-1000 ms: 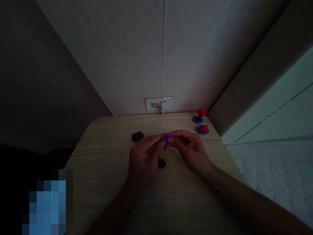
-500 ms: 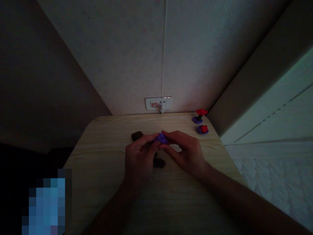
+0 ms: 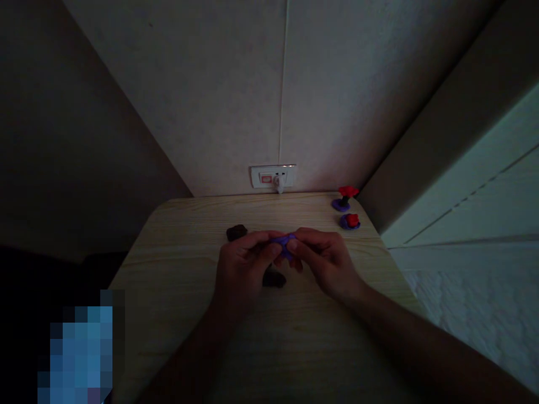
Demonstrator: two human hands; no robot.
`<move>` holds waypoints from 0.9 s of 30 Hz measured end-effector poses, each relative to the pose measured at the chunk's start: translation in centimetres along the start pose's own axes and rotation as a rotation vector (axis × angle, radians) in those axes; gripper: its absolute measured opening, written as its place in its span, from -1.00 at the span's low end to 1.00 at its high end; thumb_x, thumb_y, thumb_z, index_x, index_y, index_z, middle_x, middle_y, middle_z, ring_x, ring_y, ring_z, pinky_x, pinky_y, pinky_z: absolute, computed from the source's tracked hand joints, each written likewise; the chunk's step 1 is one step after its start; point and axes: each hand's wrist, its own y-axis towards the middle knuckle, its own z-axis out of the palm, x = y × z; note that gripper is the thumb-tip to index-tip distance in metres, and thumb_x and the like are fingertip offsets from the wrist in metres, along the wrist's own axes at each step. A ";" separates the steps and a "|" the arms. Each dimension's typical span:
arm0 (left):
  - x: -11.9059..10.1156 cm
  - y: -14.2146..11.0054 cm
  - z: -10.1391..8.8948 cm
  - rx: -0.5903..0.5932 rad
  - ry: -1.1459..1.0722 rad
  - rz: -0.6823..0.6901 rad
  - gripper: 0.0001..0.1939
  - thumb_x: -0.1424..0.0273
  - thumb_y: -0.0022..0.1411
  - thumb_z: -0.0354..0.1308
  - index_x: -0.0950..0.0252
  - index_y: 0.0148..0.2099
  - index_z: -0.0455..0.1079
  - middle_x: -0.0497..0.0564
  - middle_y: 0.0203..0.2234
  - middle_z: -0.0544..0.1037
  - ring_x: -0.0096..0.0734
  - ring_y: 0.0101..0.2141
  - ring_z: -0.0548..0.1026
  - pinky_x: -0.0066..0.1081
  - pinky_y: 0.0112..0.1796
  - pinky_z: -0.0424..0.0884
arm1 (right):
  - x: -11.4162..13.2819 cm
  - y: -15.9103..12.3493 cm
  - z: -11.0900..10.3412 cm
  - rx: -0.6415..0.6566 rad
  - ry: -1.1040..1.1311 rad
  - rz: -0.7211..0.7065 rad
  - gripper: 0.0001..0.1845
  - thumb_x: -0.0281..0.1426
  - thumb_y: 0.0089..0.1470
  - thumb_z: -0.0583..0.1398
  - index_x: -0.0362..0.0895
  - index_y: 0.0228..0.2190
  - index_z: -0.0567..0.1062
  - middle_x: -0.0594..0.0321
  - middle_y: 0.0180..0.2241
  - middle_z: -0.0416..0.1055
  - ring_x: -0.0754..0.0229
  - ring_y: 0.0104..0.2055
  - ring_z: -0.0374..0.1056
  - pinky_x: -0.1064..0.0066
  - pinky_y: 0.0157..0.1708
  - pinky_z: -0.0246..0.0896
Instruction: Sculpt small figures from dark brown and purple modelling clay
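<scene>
A small lump of purple modelling clay (image 3: pixel 285 242) is pinched between both hands above the middle of the table. My left hand (image 3: pixel 244 261) grips its left side, with thumb and fingers closed on it. From the right, my right hand (image 3: pixel 326 255) presses it with the thumb on top. Fingers cover part of the clay, so its full shape is hidden. Below the hands lies a dark brown lump (image 3: pixel 274 278), partly behind my left hand. Another dark brown lump (image 3: pixel 236 232) rests just beyond my left hand.
At the back right of the wooden table (image 3: pixel 177 235) stands a red clay flower (image 3: pixel 347 192) on a dark stem and purple base. In front of it sits a red piece (image 3: pixel 352 220) in a purple clay cup (image 3: pixel 345 226). A wall socket (image 3: pixel 273 177) holds a plug.
Both hands have kept hold of the purple clay while the fingers shifted and turned it. It went slightly left, then back right. The brown lumps and red pieces stay in place.
</scene>
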 end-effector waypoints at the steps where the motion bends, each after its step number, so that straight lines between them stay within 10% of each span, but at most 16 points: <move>1: 0.2 0.0 0.0 0.007 -0.062 -0.016 -0.87 0.40 0.15 0.36 0.28 -0.21 0.63 -0.04 -0.54 0.58 -0.48 -0.50 0.49 -0.48 -0.42 0.44 | 0.0 0.1 0.0 0.015 0.047 0.027 -0.72 -0.20 0.17 0.31 -0.15 -0.41 0.67 0.24 -0.51 0.47 0.32 -0.53 0.29 0.48 -0.55 0.20; 8: 0.5 0.4 0.8 -0.047 -0.393 -0.114 -0.82 0.38 0.02 0.45 0.31 -0.29 0.62 0.00 -0.47 0.61 -0.51 -0.46 0.52 -0.51 -0.38 0.45 | -0.8 0.9 -0.2 -0.031 0.154 0.107 -0.73 -0.19 0.07 0.38 -0.17 -0.40 0.64 0.25 -0.51 0.52 0.33 -0.55 0.30 0.48 -0.57 0.23; 14: 1.5 0.3 1.0 -0.124 -0.279 -0.072 -0.78 0.36 0.07 0.44 0.28 -0.20 0.62 0.04 -0.30 0.67 -0.42 -0.31 0.60 -0.41 -0.19 0.50 | -1.4 0.6 -0.3 -0.294 -0.056 -0.131 -0.76 -0.29 -0.07 0.48 -0.08 -0.33 0.64 0.24 -0.38 0.59 0.22 -0.39 0.51 0.38 -0.35 0.50; 27: 1.5 0.4 0.4 -0.163 -0.257 -0.098 -0.83 0.39 -0.05 0.48 0.28 -0.34 0.63 -0.04 -0.50 0.65 -0.52 -0.47 0.55 -0.53 -0.35 0.47 | -1.3 -0.1 0.4 -0.116 -0.370 -0.295 -0.82 -0.37 0.13 0.36 -0.10 -0.19 0.61 0.19 -0.30 0.56 0.20 -0.31 0.48 0.35 -0.27 0.43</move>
